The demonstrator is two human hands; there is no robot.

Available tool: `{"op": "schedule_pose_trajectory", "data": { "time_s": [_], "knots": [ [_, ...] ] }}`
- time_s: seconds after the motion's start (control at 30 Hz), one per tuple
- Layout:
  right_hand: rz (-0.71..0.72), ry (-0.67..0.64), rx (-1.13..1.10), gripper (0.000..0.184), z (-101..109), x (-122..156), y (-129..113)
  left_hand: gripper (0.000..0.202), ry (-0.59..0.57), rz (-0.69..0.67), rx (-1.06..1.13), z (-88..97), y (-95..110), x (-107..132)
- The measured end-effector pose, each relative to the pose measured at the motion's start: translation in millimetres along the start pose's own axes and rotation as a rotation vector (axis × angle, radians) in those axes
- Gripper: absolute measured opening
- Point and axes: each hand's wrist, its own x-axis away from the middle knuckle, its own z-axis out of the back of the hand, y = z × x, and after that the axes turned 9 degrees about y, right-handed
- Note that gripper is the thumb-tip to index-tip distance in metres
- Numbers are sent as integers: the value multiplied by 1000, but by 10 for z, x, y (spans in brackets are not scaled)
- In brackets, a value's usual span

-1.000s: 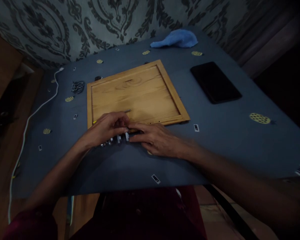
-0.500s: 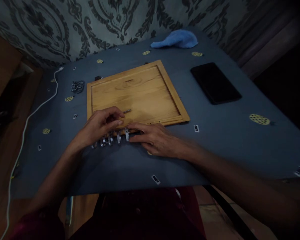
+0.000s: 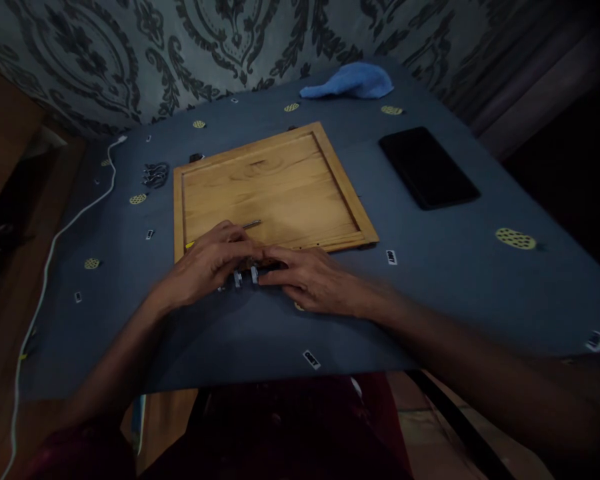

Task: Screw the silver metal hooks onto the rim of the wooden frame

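Observation:
A light wooden panel (image 3: pixel 270 180) with a raised frame lies on the table. Along its near edge stand small silvery metal pieces (image 3: pixel 254 274), several of them now partly behind my left hand; their exact kind is unclear. My right hand (image 3: pixel 313 277) has its fingers around the rightmost piece. Fingers bent, my left hand (image 3: pixel 213 263) reaches over the near edge, its fingertips meeting my right fingertips above that piece. What my left fingers pinch, if anything, is hidden. A screwdriver (image 3: pixel 189 245) with a yellow handle lies on the panel, mostly covered by my left hand.
On the blue-grey tablecloth (image 3: pixel 220 353), a black tablet-like slab (image 3: pixel 429 167) lies to the right and a blue cloth (image 3: pixel 353 81) at the back. Left of the panel are a small heap of metal pieces (image 3: pixel 155 175) and a white cable (image 3: pixel 75 217).
My left hand has moved right and down onto the near edge, beside my right fingertips, covering several metal pieces and uncovering the yellow handle. My right hand stays in place.

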Motion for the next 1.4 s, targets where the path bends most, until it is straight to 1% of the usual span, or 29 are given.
{"op": "schedule_pose_trajectory", "data": {
  "time_s": [0.13, 0.27, 0.57, 0.73, 0.9, 1.03, 1.2, 1.4],
  "knots": [
    [3, 15, 24, 43, -15, 0, 0, 30, -15, -36, -38, 1, -7, 6],
    [0, 21, 20, 44, -15, -3, -3, 29, -26, -24, -55, 8, -34, 22],
    [-12, 22, 47, 44, -9, -1, -14, 31, -67, -14, -82, 91, -48, 27],
    [-5, 20, 46, 45, -3, -12, -26, 30, -64, -1, -79, 87, -58, 33],
    [-5, 16, 109, 45, -15, -13, -33, 30, -56, -15, -69, 77, -64, 41],
    [-1, 13, 156, 40, -25, -9, -49, 29, -31, -13, -44, 54, -69, 53],
    [10, 8, 202, 37, -43, -5, -57, 28, -82, 33, -30, 59, -52, 55],
    [17, 26, 199, 37, -57, -7, -47, 26, -85, 68, -51, 108, -21, 41]
  ]
}}
